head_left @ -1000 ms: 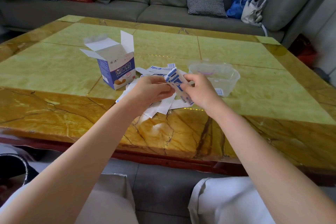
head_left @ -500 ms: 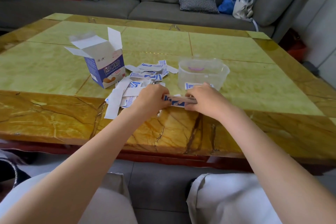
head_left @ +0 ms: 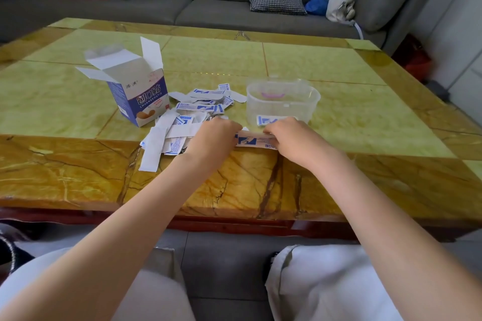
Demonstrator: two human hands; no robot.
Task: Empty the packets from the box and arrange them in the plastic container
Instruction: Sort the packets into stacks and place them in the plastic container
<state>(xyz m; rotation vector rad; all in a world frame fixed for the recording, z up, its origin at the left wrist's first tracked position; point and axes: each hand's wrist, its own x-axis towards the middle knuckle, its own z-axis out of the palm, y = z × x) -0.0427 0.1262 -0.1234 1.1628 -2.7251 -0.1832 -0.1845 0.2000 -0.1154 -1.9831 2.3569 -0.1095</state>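
Cardboard box (head_left: 135, 94) stood emptied; both grips, left hand (head_left: 212, 135) and right hand (head_left: 292, 135), pinched a plaster-packet stack (head_left: 254, 141) between them; beyond, loose packets (head_left: 200, 104) remained and the plastic container (head_left: 283, 101) looked nearly bare.

Plaster packets, their box and the plastic container on the table

A white-and-blue box (head_left: 138, 96) is stood upright with its top flaps opened. Just to its right, loose white-and-blue packets (head_left: 198, 109) are scattered in a flat heap, some face down. A small stack of packets (head_left: 254, 141) is held level at both ends, at the table's near edge. A clear plastic container (head_left: 283, 103) is set upright beyond the stack; one packet (head_left: 268, 120) is seen low at its near wall.
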